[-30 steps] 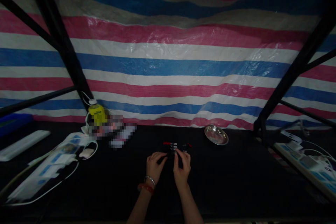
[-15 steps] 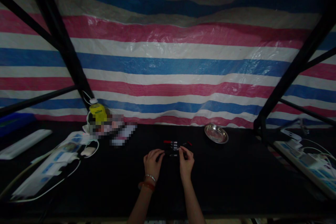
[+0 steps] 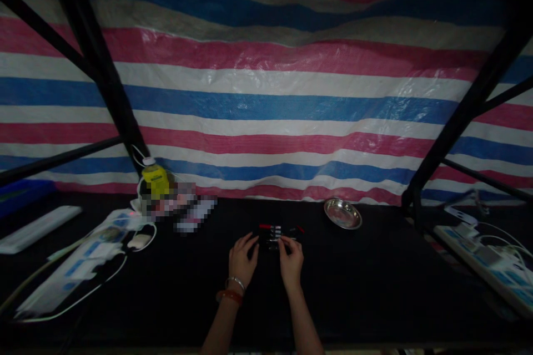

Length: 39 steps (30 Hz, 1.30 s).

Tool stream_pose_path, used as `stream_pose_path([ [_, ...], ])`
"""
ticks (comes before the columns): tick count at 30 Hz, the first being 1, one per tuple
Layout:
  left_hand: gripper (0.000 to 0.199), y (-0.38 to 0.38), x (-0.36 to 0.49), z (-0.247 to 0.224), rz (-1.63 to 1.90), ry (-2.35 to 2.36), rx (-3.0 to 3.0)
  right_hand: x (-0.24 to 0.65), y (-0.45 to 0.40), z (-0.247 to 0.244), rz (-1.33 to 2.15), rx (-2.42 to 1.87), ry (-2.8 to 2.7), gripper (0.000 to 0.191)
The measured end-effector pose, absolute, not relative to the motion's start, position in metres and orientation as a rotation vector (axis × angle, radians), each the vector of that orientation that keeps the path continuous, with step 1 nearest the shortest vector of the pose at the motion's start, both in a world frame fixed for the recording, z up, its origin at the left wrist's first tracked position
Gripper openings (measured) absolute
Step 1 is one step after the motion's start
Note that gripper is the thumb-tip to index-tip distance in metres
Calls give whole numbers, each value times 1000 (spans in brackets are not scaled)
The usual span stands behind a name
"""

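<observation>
Several short, slim tubes (image 3: 275,234) lie in a stacked row on the dark table between my hands. They are mostly black with silver parts; a tube with a red end (image 3: 265,226) lies at the far side. Their exact kind is too small and dark to make out. My right hand (image 3: 291,263) pinches the right end of one tube with thumb and fingertips. My left hand (image 3: 242,259) rests by the row's left ends, thumb and forefinger apart. A small piece with a red tip (image 3: 300,229) lies just beyond my right fingers.
A round metal dish (image 3: 343,214) stands at the back right. To the left are a yellow bottle (image 3: 156,178), a power strip (image 3: 89,258) with cables and a long white bar (image 3: 39,228). Another power strip (image 3: 487,266) lies at the right, near the black frame posts.
My right hand has moved slightly left and down, over the row of tubes. My left hand has drawn back a little to the left from the tube ends.
</observation>
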<state>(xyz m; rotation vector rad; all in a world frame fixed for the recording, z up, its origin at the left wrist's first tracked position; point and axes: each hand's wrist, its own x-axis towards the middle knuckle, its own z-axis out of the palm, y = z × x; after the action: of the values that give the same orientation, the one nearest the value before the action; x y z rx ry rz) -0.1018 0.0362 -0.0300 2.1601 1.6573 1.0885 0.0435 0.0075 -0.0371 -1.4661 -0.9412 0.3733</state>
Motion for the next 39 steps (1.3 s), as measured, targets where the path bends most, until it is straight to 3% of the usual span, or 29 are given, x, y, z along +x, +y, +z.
stream_pose_path([
  [10,27,32,-99,-22,880,1668,2204,43,9,-40,261,-1603,-1025,26],
  [26,26,33,-100,-23,886,1662,2174,45,9,-42,221,-1563,-1051,27],
  [39,32,30,-99,-19,894,1667,2175,57,4,-43,-132,-1894,-928,32],
])
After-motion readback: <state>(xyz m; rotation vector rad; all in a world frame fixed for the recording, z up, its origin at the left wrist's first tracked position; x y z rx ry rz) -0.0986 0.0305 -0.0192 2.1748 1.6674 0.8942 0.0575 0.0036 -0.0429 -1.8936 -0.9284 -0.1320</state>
